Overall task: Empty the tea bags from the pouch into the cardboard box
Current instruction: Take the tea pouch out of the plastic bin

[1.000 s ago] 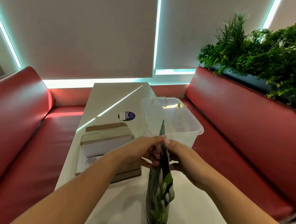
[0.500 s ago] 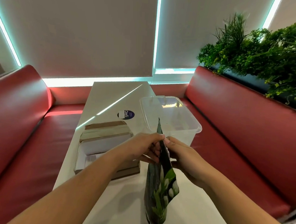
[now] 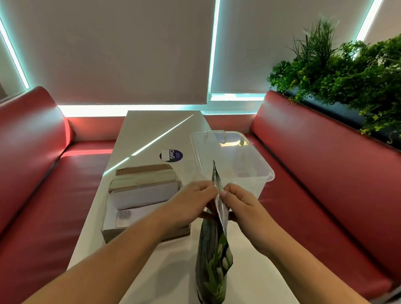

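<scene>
White table (image 3: 149, 130); pouch (image 3: 214, 258) between both hands.

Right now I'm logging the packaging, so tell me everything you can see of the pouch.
The pouch is a dark, glossy foil-like bag printed with green leaves and white flowers, its inside silvery. It stands upright at the table's near edge, seen edge-on. The left hand and right hand pinch its top, pulling it apart.
</scene>
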